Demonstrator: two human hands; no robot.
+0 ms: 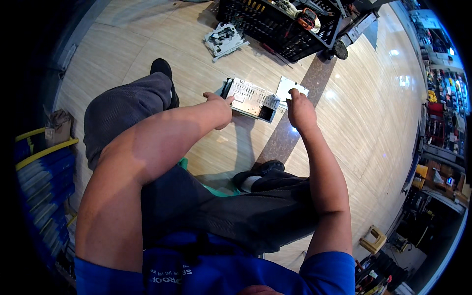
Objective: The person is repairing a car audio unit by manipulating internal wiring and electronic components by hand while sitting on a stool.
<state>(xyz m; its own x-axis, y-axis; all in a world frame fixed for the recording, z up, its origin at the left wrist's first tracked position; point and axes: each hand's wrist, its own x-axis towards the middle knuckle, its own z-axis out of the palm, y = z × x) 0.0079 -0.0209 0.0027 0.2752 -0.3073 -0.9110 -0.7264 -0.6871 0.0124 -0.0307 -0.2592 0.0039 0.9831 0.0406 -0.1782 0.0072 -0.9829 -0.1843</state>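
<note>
A silver metal box with a slotted casing (250,98), resembling a car stereo unit, is between my two hands above the tiled floor. Its left end is dark, and a dark opening shows at its near right corner. My left hand (219,110) grips that left end, one finger lying against the casing; its other fingers are partly hidden. At the right end, my right hand (301,109) is closed in a pinch on a thin rod-like tool (281,101) pointing toward the box. Just beyond lies a flat silver metal plate (290,87), partly covered by the right hand.
A black plastic crate (280,34) of tools and cables stands at the far side. A metal bracket assembly (223,42) lies on the floor beside it. Stacked blue bins (46,196) are at left. A yellow stool (373,239) and shelves (437,108) line the right.
</note>
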